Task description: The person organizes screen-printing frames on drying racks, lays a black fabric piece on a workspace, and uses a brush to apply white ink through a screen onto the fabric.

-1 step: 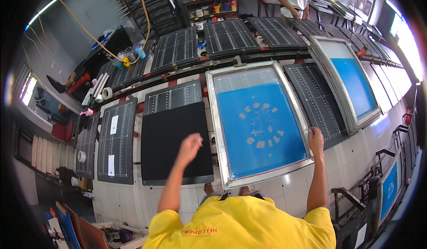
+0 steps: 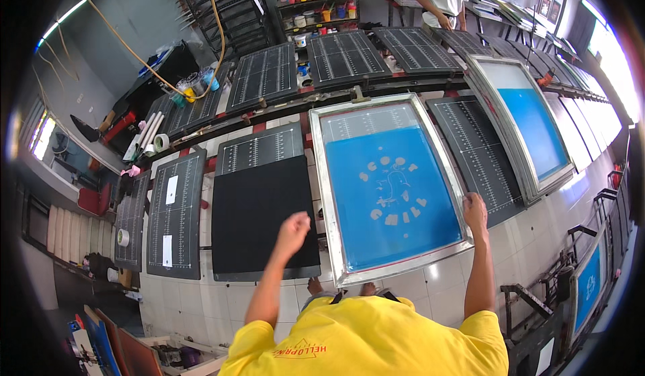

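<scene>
A silk-screen frame [image 2: 468, 244] with a pale metal rim lies tilted over the table in front of me. Its blue mesh [image 2: 349, 225] carries pale lettering-like shapes in a ring around a line drawing. My right hand [image 2: 475, 209] is closed on the frame's right side rail. To the left, black fabric [image 2: 259, 208] lies flat over a dark printing board [image 2: 265, 149] with white ruled marks. Over the fabric's right part is my left hand [image 2: 293, 233], fingers curled together; whatever may be inside them is hidden. It is apart from the screen frame.
More ruled boards [image 2: 176, 235] stand in the row to the left. On the right, another blue screen [image 2: 534, 131] leans over a dark board [image 2: 474, 154]. Behind runs a second row of boards [image 2: 342, 57]. A person [image 2: 443, 0] stands at the back right, near a hanging hose [image 2: 222, 33].
My left hand has moved a little right and nearer to me, over the fabric. The right hand stays at the frame's rail, and the view has shifted slightly.
</scene>
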Available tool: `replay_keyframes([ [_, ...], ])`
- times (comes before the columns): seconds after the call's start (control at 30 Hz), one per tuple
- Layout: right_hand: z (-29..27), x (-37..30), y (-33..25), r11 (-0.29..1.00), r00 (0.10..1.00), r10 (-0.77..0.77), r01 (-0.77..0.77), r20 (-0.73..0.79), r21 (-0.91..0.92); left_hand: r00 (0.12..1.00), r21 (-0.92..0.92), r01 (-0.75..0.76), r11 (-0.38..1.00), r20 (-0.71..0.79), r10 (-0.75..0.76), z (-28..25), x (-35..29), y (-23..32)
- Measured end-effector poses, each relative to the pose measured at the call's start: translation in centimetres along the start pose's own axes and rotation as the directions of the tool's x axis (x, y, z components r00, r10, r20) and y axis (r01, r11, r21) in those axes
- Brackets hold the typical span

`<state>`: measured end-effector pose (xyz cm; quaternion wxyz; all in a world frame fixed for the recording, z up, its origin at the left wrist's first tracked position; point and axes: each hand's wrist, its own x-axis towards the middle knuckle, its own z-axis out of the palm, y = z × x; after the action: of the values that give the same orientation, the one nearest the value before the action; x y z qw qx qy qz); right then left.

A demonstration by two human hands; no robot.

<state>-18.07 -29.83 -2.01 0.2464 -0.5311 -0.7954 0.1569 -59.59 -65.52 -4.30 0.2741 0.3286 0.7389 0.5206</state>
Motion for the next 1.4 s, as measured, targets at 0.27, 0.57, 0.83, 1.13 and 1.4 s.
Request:
replay_keyframes([
  [0.27,3.5,1.2,6.0,0.991,0.988,0.087,-0.099,0.125,0.087,0.974,0.371,0.002,0.929,-0.210,0.082,10.0,-6.0,0.3],
  [0.57,5.3,1.9,7.1,0.919,0.946,0.312,-0.324,0.087,0.223,0.936,0.251,0.133,0.959,-0.351,-0.038,12.2,-5.7,0.2],
  [0.83,3.2,-1.0,5.0,0.933,0.973,0.231,-0.227,0.020,0.278,0.893,0.224,0.024,0.974,-0.444,0.080,10.8,-8.0,-0.1],
  [1.13,2.9,-5.0,2.4,0.928,0.973,0.228,-0.205,-0.039,0.311,0.873,0.209,0.017,0.978,-0.481,0.087,5.7,-10.8,1.9],
  [1.4,6.2,-10.1,-6.9,0.855,0.972,0.221,-0.234,0.083,0.462,0.813,0.158,-0.005,0.987,-0.574,0.096,-5.0,-12.4,-2.0],
])
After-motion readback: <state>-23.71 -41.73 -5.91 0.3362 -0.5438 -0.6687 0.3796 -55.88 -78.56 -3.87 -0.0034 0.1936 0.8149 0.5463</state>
